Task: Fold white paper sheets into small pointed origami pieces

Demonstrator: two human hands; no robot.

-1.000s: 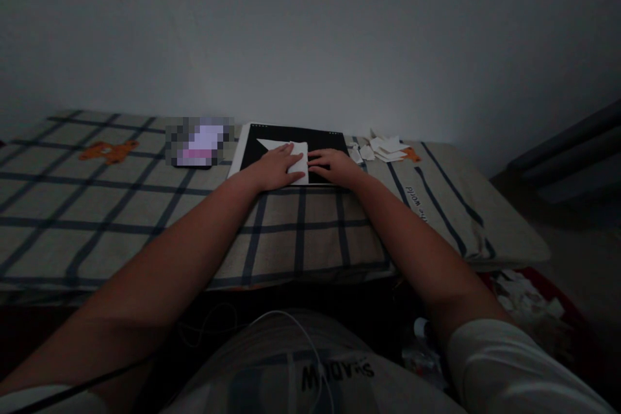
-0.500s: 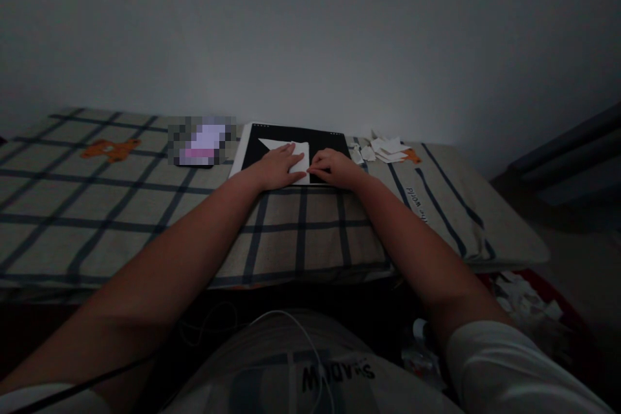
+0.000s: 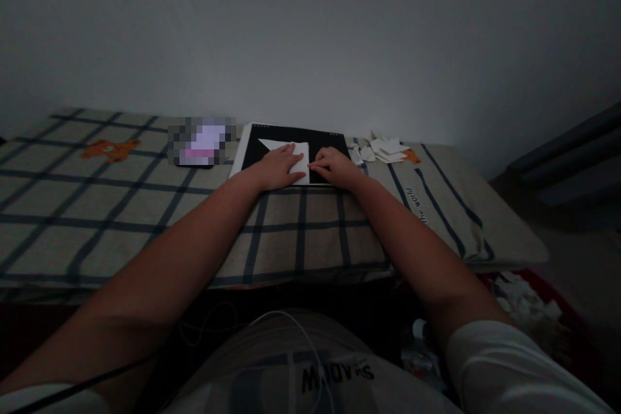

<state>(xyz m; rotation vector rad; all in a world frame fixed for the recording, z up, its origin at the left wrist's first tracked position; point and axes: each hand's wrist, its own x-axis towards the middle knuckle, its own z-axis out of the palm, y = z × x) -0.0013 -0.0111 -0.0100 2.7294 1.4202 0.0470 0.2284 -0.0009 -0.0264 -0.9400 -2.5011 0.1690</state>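
Observation:
A folded white paper lies on a black board with a white rim, which rests on a checked cloth surface. My left hand lies flat on the paper, fingers spread, pressing it down. My right hand sits at the paper's right edge with curled fingers, its fingertips touching that edge. A pointed corner of the paper sticks out to the upper left of my left hand.
A heap of small white paper pieces lies right of the board. A blurred, lit object sits left of it. The wall stands close behind. More paper scraps fill a red container low on the right.
My right hand has curled its fingers and drawn a little closer to the paper's right edge. My left hand has stayed flat on the paper.

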